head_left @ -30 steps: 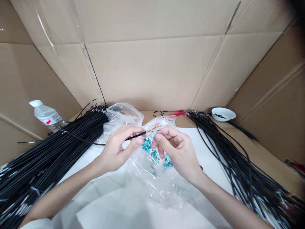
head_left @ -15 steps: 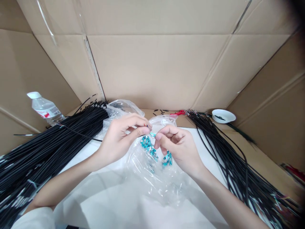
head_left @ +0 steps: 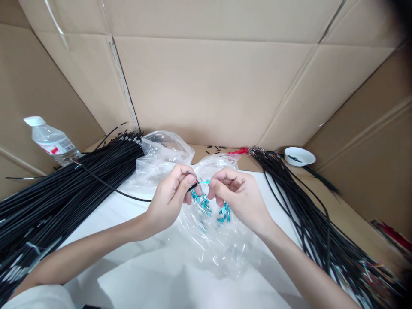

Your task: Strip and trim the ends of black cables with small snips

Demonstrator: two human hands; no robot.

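My left hand (head_left: pixel 170 199) is closed in a pinch on the end of a thin black cable (head_left: pixel 112 189) that trails left toward the big pile. My right hand (head_left: pixel 240 197) is closed in a pinch just to its right, holding a small teal connector (head_left: pixel 203 182) at the cable's tip. Both hands hover over a clear plastic bag (head_left: pixel 209 231) with several teal connectors (head_left: pixel 206 205) lying inside it.
A large pile of black cables (head_left: pixel 54 201) fills the left side, another bundle (head_left: pixel 309 214) runs along the right. A water bottle (head_left: pixel 51 140) stands far left, a white bowl (head_left: pixel 296 156) back right, red-handled tool (head_left: pixel 240 151) at the back. Cardboard walls (head_left: pixel 212 86) enclose the white surface (head_left: pixel 144 274).
The cable's bared coloured wires, visible a second ago, are now covered by my left fingers. Both hands have drawn closer together, and the teal connector sits at the cable's tip.
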